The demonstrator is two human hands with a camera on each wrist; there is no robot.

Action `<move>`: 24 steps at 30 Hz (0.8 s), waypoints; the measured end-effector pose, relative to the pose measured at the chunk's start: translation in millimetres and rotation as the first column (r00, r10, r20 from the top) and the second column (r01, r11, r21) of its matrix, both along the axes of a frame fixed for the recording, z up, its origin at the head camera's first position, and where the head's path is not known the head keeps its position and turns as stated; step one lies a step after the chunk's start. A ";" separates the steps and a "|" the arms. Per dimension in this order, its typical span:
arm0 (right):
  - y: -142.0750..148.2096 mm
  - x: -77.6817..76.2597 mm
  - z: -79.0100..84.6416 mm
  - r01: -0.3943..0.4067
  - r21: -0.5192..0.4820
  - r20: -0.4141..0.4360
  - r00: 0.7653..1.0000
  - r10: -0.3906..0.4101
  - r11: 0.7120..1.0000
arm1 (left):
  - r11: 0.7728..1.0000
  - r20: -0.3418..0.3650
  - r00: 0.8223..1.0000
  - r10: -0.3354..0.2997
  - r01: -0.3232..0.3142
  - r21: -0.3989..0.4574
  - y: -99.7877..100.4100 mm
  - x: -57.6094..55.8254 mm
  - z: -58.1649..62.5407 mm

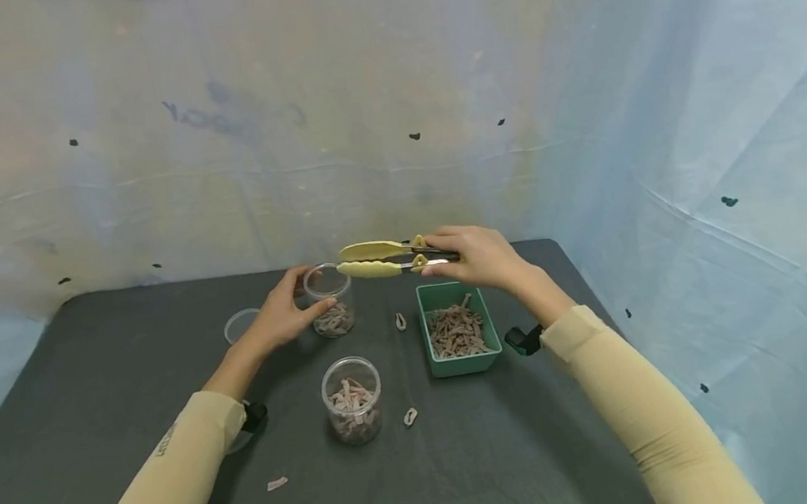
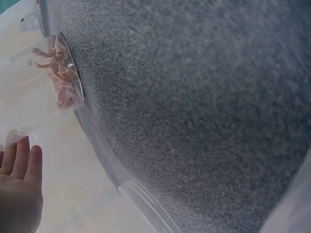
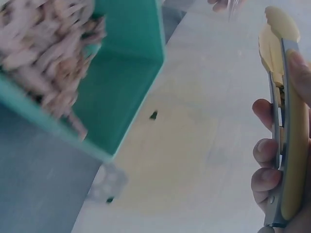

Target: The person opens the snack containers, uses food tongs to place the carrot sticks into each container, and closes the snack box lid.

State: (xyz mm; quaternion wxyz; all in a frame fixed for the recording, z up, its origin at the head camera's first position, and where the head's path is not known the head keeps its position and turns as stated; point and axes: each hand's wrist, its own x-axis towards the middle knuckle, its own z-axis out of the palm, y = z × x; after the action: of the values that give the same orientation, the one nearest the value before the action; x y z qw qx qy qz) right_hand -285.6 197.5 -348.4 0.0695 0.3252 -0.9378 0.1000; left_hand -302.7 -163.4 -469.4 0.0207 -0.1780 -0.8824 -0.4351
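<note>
Right hand [image 1: 472,256] grips yellow tongs [image 1: 381,269], their long axis running sideways, tips pointing left toward the far jar [image 1: 334,319], which the left hand [image 1: 278,311] holds between thumb and fingers.

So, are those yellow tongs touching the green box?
Apart. The right wrist view shows it: a stretch of pale sheet lies plainly between the tongs and the green box.

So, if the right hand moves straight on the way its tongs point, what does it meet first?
Probably the far clear jar, beside the left hand: in the head view the tips of the tongs overlap it, but depth is unclear, so they might pass above.
</note>
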 end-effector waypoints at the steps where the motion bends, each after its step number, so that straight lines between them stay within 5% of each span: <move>1: 5.3 2.4 -0.1 0.001 0.002 -0.009 1.000 -0.001 1.000 | 1.000 -0.001 1.000 0.001 -0.001 0.001 -0.4 -0.1 -0.2; 13: 71.7 25.9 -4.1 0.033 0.140 -0.006 0.999 -0.033 0.990 | 1.000 0.011 1.000 -0.003 0.003 0.001 -4.0 0.6 0.8; 24: 100.4 42.1 14.8 -0.019 0.321 0.052 0.999 0.002 0.947 | 1.000 0.016 1.000 -0.004 0.004 0.000 -6.9 0.1 0.4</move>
State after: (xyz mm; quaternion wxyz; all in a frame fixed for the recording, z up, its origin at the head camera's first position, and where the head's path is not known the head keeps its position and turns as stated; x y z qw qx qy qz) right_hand -243.5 297.8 -333.6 -0.0088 0.3344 -0.9413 -0.0452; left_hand -302.7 -170.3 -469.0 0.0128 -0.1761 -0.8821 -0.4367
